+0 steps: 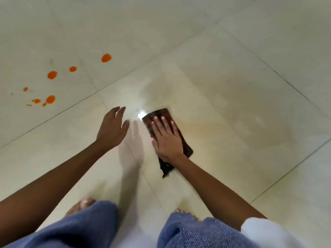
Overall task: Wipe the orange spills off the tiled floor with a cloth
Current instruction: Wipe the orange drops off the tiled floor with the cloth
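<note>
On the pale floor (pixel 232 86), near the knees: right hand (pixel 165 138) flat on brown cloth (pixel 186 149), pressing to rub; left hand (pixel 112 127) open, holding nothing, hovering for balance; orange spills (pixel 52 75) far left, unwiped.

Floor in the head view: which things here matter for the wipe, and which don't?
Part of the job:
- dark cloth, pressed flat under the right hand
- orange spills, far left, not yet wiped
- left hand, open, empty

Not part of it:
- blue jeans
- sandalled foot
</note>
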